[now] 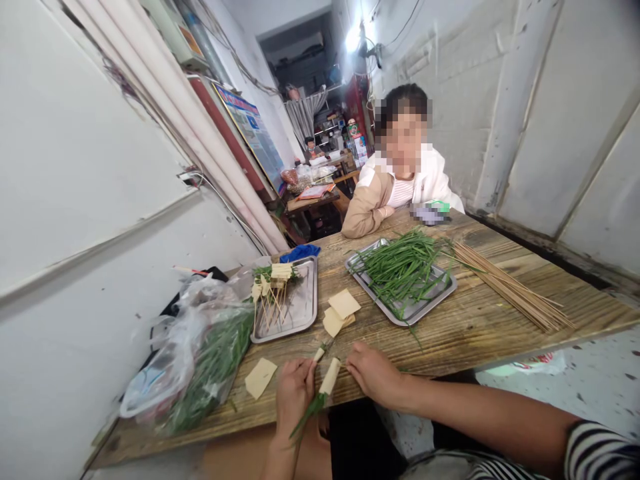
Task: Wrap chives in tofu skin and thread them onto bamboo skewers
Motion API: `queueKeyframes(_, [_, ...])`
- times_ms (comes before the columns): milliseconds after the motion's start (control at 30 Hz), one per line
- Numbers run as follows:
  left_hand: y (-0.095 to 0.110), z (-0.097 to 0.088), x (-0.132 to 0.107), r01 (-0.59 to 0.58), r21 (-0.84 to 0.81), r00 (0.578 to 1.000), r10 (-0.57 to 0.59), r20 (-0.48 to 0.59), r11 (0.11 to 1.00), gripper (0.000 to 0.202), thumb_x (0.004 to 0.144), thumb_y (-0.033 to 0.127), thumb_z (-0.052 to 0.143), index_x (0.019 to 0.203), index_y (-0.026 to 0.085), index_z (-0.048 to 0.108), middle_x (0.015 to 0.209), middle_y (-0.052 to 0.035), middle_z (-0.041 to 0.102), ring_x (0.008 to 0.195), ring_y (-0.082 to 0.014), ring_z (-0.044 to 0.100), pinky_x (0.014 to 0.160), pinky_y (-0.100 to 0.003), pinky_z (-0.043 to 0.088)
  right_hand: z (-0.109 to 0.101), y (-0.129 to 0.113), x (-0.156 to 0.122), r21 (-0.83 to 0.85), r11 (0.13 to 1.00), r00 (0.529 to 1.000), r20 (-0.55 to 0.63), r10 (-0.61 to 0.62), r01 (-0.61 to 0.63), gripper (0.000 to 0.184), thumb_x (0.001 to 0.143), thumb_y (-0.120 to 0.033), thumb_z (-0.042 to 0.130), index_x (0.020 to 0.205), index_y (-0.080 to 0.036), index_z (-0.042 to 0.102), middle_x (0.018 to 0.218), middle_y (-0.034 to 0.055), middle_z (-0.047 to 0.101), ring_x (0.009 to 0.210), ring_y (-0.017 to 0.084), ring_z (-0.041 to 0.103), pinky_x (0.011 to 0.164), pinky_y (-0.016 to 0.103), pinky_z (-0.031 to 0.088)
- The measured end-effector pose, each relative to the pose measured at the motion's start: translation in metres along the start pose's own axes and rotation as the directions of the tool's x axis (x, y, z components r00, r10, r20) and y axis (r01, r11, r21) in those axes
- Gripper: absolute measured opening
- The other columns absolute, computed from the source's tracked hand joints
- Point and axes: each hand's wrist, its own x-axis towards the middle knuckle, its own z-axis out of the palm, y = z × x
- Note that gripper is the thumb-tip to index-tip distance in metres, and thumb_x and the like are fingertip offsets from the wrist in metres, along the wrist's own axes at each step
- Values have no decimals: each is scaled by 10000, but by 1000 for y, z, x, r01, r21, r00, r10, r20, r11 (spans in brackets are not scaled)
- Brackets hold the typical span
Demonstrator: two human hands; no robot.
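Pinching pale roll (319, 354) in left hand (296, 381). Cannot tell hold of right hand (374, 373). Could unroll from slack pinching

We cannot identify the pixelated purple-and-green object (429, 213) at the far edge of the brown wooden-plank bench (480, 333). Beyond the bench, the blue printed poster (253, 127) is illegible. By the bench's near edge, the bare right hand (373, 373) hides its palm; the black-and-white striped sleeve (600, 453) is cut off.
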Motion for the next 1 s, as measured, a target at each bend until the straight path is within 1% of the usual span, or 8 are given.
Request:
queueKeyframes(133, [6, -3, 1, 10, -6, 1000, -10, 5, 1000, 288, 905, 272, 440, 806, 184, 695, 694, -44, 626, 669, -164, 555, 643, -295, 431, 6, 3, 1, -204, 979, 999, -29, -32, 26, 196, 878, -150, 465, 775, -135, 631, 817, 72, 590, 638, 141, 510, 576, 260, 370])
queueKeyframes(200, [9, -3, 1, 17, -13, 1000, -17, 6, 1000, 287, 907, 269, 433, 817, 181, 691, 709, -48, 629, 683, -169, 561, 657, -305, 436, 4, 4, 0, -264, 963, 997, -39, -62, 49, 191, 875, -142, 467, 778, -133, 631, 802, 72, 592, 649, 152, 519, 574, 270, 371])
queueKeyframes(267, [9, -2, -1, 24, -23, 1000, -24, 12, 999, 286, 910, 267, 427, 828, 181, 687, 724, -50, 632, 693, -172, 563, 667, -313, 439, 2, 5, 0, -295, 953, 995, -42, -88, 72, 171, 867, -139, 484, 778, -132, 630, 795, 73, 595, 701, 172, 535, 595, 279, 383])
queueKeyframes(333, [8, -2, -2, 24, -36, 1000, -24, 17, 999, 281, 909, 271, 429, 838, 182, 686, 738, -52, 636, 699, -175, 564, 673, -319, 440, 0, 6, 0, -305, 948, 993, -41, -108, 91, 162, 863, -142, 500, 763, -130, 628, 787, 72, 597, 751, 185, 540, 616, 280, 392])
queueKeyframes(433, [7, -1, -3, 30, -61, 999, -29, 15, 998, 270, 905, 280, 438, 866, 185, 688, 755, -52, 640, 707, -177, 565, 672, -320, 440, 1, 8, 2, -304, 947, 992, -38, -118, 101, 174, 869, -151, 503, 751, -130, 629, 785, 67, 599, 761, 179, 533, 618, 271, 395])
queueKeyframes(600, [8, -1, -2, 36, -100, 999, -37, -6, 994, 271, 902, 275, 440, 857, 183, 690, 738, -46, 632, 701, -166, 557, 657, -303, 441, 3, 7, 5, -302, 951, 997, -9, -80, 74, 186, 871, -141, 499, 757, -131, 645, 779, 68, 607, 763, 176, 538, 631, 271, 404])
queueKeyframes(800, [8, -3, 1, 37, -91, 999, -36, 8, 995, 263, 898, 261, 445, 839, 182, 689, 725, -47, 625, 688, -162, 545, 649, -293, 434, -4, 3, 4, -288, 954, 996, 58, -68, 82, 197, 869, -112, 470, 820, -118, 662, 808, 82, 627, 795, 192, 557, 637, 282, 412])
queueKeyframes(1000, [8, -5, 1, 24, -94, 999, -22, 26, 995, 275, 899, 268, 433, 842, 189, 690, 738, -53, 640, 695, -175, 565, 666, -313, 449, -2, 4, 6, -269, 960, 996, 60, -62, 76, 204, 858, -105, 480, 808, -112, 678, 800, 87, 643, 791, 200, 567, 628, 282, 414])
